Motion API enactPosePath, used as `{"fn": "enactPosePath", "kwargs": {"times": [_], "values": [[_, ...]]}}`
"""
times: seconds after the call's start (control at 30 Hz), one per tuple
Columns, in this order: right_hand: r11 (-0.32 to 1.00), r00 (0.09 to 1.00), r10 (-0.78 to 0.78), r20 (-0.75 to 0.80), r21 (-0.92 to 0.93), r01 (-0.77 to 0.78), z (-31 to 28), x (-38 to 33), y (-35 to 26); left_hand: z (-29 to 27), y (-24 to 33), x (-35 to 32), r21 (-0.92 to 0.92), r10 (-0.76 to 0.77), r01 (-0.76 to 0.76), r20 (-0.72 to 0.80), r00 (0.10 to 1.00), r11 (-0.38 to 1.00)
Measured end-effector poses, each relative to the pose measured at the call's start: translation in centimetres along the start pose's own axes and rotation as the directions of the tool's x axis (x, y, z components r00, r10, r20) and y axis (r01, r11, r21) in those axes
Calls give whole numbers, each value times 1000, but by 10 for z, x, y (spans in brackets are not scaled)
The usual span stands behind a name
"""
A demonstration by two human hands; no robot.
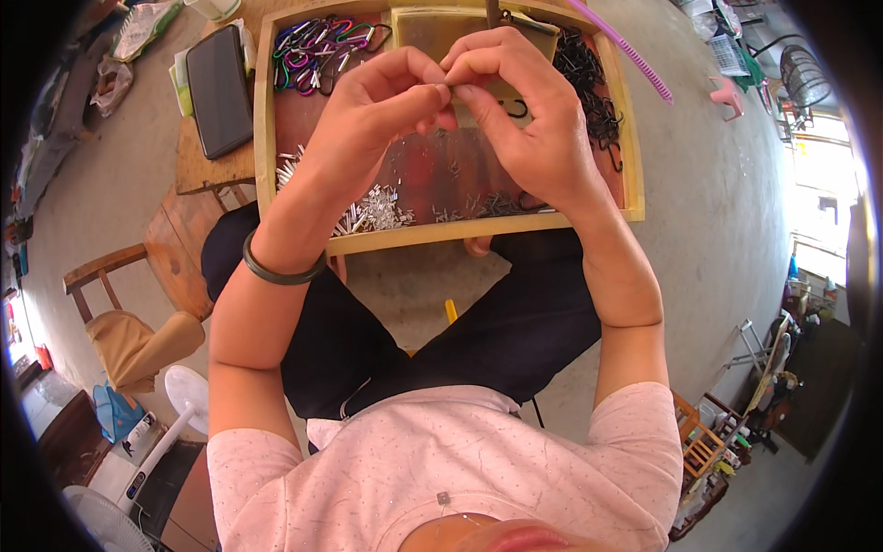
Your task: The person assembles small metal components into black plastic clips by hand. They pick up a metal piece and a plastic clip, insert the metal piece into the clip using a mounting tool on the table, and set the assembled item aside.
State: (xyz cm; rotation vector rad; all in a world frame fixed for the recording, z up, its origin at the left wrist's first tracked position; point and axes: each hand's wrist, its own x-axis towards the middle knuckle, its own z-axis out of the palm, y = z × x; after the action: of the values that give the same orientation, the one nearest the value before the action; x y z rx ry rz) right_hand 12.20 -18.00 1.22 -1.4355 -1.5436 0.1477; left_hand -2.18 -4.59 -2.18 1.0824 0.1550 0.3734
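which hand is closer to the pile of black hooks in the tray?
Right. The right hand is just beside the black hooks at the tray's right side; the left hand is farther off, nearer the coloured carabiners.

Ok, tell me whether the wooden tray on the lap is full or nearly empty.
Partly filled. The wooden tray holds coloured clips at the top left, black hooks on the right and small silver pieces along the front; its red floor shows bare mid-tray.

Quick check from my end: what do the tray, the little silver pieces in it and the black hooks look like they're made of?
The tray looks like bare light wood: pale grain, thick square rim, reddish-brown floor. The small silver pieces look like bright metal; they glint in the light. The black hooks seem to be wire or metal with a dark coating, though plastic can't be ruled out. What the hands pinch is too small to judge.
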Motion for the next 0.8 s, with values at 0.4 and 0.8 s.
{"fn": "enactPosePath", "kwargs": {"times": [0.4, 0.8], "values": [[856, 920, 89, 382, -502, 125, 10, -46, -1, -11, 5, 1, 140, 36, -18, -126, 991, 990], [575, 861, 128, 493, -744, 340, 35, -42, -21, -7, 7, -1, 209, 35, -11, -112, 993, 978]]}}
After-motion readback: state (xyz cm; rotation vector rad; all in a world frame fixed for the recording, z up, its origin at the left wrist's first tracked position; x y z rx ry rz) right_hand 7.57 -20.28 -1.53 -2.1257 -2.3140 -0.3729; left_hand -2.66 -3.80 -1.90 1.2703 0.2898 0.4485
